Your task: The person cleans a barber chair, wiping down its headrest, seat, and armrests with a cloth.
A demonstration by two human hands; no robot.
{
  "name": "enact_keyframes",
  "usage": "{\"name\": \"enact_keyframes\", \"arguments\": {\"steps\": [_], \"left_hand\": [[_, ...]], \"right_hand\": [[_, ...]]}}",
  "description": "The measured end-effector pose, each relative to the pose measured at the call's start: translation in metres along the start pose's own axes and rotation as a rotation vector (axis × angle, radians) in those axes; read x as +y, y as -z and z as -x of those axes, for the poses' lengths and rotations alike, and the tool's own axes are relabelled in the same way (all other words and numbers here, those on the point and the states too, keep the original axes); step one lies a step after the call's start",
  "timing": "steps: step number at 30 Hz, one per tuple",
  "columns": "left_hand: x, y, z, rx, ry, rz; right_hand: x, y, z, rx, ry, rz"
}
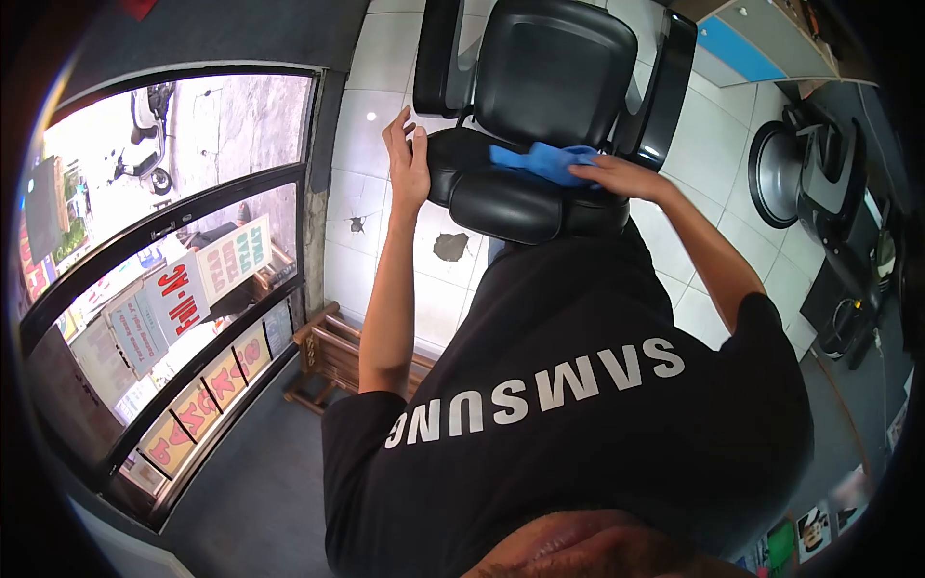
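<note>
A black padded salon chair (557, 72) stands before me, its headrest (505, 205) close to my body. My right hand (617, 177) grips a blue cloth (554, 162), which lies across the top of the chair between the backrest and the headrest. At the chair's left side, my left hand (408, 159) rests against the black upholstery with its fingers stretched out and apart. Nothing is held in it.
A glass door (173, 236) with signs is on the left. Below it sits a wooden bench (332, 352). White floor tiles (371, 202) have a broken patch (451, 247). Another chair (819, 183) stands at right, near a cabinet (761, 39).
</note>
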State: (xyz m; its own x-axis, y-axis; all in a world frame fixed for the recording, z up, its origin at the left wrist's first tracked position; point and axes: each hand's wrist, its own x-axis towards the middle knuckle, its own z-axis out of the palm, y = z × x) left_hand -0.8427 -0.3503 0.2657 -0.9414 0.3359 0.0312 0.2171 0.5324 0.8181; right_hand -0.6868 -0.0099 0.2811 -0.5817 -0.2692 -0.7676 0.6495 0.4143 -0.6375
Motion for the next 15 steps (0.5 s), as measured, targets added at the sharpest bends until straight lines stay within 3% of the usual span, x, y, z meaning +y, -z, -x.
{"name": "enact_keyframes", "arguments": {"steps": [5,8,10,12,14,15], "left_hand": [[0.003,-0.001,0.000,-0.013,0.024,0.035],[-0.002,0.000,-0.001,-0.021,0.019,0.039],[0.003,0.001,-0.001,-0.027,0.030,0.044],[0.001,0.000,-0.001,-0.024,0.015,0.050],[0.002,0.001,0.000,-0.019,0.012,0.044],[0.005,0.001,0.000,-0.017,0.016,0.035]], "right_hand": [[0.057,0.040,0.049,0.386,-0.072,-0.317],[0.071,0.042,0.050,0.435,-0.062,-0.451],[0.078,0.028,0.030,0.307,-0.066,-0.386],[0.045,0.000,0.016,0.112,-0.024,-0.110],[0.044,-0.026,-0.021,0.154,0.081,0.110],[0.028,-0.024,-0.034,0.049,0.028,0.135]]}}
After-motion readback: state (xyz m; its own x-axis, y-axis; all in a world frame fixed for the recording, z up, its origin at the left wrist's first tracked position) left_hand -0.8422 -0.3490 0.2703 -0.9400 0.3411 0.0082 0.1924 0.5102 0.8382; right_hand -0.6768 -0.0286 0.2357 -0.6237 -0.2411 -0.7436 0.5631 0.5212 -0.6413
